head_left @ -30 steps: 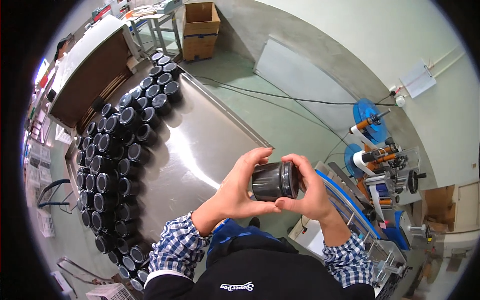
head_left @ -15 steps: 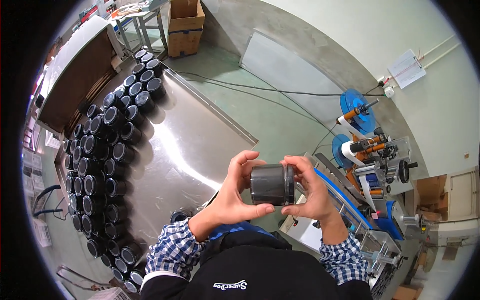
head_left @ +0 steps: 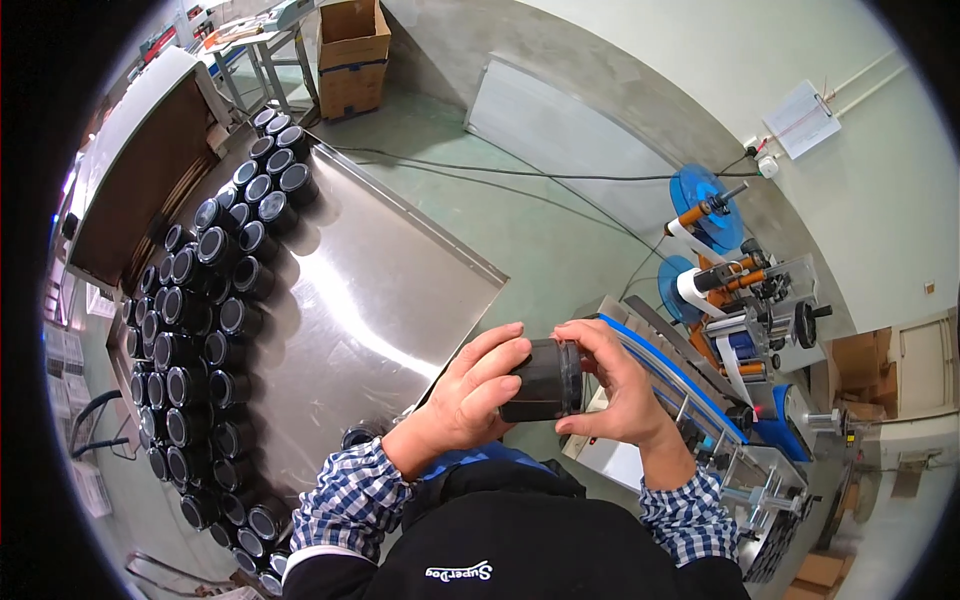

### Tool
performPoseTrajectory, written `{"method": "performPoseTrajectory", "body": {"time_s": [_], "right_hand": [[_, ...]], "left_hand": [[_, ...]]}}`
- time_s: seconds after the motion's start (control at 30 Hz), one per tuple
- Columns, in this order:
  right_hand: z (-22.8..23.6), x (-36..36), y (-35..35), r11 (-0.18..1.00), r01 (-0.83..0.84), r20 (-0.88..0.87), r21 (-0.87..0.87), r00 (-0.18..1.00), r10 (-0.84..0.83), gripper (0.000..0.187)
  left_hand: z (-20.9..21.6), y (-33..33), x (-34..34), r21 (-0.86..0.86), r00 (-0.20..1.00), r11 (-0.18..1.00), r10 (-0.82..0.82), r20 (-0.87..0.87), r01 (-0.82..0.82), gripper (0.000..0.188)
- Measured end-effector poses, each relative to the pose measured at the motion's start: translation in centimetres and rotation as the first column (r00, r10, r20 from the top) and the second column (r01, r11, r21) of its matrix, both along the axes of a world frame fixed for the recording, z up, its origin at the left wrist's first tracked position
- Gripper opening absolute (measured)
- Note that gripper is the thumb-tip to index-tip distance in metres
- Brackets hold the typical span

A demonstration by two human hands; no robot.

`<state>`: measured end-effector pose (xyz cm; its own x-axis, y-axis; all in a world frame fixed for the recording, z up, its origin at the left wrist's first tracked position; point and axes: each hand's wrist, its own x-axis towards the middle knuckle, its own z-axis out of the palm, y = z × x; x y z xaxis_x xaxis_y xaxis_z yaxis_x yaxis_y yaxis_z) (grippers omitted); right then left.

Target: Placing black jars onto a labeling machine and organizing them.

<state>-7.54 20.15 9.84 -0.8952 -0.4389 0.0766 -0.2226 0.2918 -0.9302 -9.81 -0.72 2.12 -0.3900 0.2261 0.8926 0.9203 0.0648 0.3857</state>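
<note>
A dark, glossy jar (head_left: 540, 385) lies on its side in the air before my chest, its black lid end toward the right. My left hand (head_left: 468, 392) is closed round the base end, its fingers laid over the near surface. At the lid end my right hand (head_left: 618, 385) grips with thumb below and fingers above. A single jar (head_left: 362, 434) stands on the steel table (head_left: 370, 290) beside my left forearm. Many like jars (head_left: 185, 350) crowd the table's left side, lids up.
On the right stands a labelling machine (head_left: 735, 350) with blue reels (head_left: 708, 208) and a blue-edged conveyor. A cardboard box (head_left: 352, 70) sits on the floor at the far side. Black cable (head_left: 520, 172) runs across toward the wall, past a leaning pale panel (head_left: 560, 120).
My left fingers have come over the jar's near side, and its thumb is no longer seen along the bottom. The jar has turned and dipped slightly. The view has shifted a little.
</note>
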Motion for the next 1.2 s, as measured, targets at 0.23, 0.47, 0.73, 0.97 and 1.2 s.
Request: {"method": "performPoseTrajectory", "body": {"time_s": [0.23,0.47,0.73,0.97,1.2], "right_hand": [[0.7,0.7,1.5,0.988,0.082,-0.248,0.134,0.968,-0.046,0.080],[-5.6,-4.3,11.8,0.632,0.676,-0.350,0.379,0.737,-0.578,0.067],[-16.1,-4.1,23.0,0.383,0.765,-0.341,0.518,0.595,-0.728,0.077],[-16.5,-1.4,27.3,0.159,0.515,-0.164,0.843,0.526,-0.834,0.076],[-15.4,0.8,28.8,-0.079,0.399,-0.265,0.914,0.438,-0.859,0.075]], "left_hand": [[-0.4,-0.1,0.8,0.006,0.779,0.969,-0.202,0.593,0.246,0.095],[-2.0,-2.1,-0.1,0.113,0.528,0.990,-0.139,0.838,0.081,0.052],[-3.3,-8.9,-0.3,0.254,0.369,0.948,-0.170,0.914,-0.191,0.030],[-7.1,-17.0,-2.5,-0.029,0.299,0.874,0.198,0.933,-0.485,0.036],[-7.8,-27.3,-9.8,-0.202,0.071,0.395,0.576,0.814,-0.896,0.080]]}}
